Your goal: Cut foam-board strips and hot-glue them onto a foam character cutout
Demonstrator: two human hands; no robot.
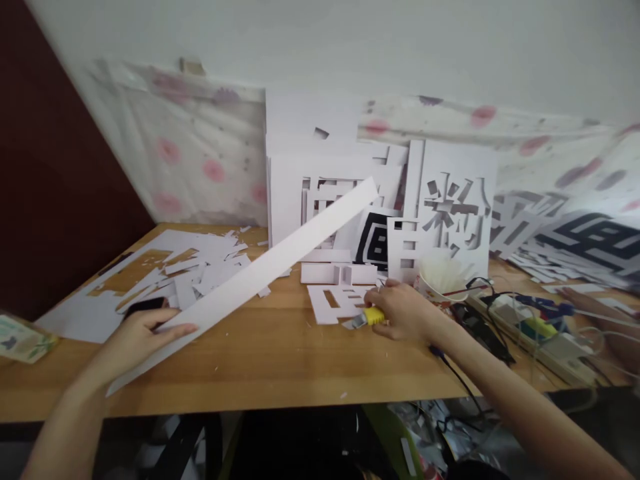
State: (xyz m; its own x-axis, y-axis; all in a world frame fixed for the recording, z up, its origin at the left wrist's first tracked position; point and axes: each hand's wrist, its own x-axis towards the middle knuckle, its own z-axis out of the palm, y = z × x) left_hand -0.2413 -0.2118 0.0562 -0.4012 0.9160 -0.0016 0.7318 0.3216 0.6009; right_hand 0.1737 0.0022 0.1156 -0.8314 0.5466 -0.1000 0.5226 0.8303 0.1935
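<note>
A long white strip of board (280, 267) is gripped near its lower end by my left hand (143, 333), thumb on top. The strip slants up to the right above the wooden table. My right hand (400, 308) is closed around a yellow-handled utility knife (374, 315), its metal end pointing left. Beside the knife lies a small white cut-out sheet (325, 310) with rectangular openings. Behind it rests a folded white piece (317, 273).
White cut-out boards (457, 163) lean against the wall. Scraps (200, 267) and a dark phone-like object (145, 306) lie left. A paper cup (433, 291), power strip (545, 363) and cables stand right, near another person's hand (590, 303). A patterned box (23, 339) is far left.
</note>
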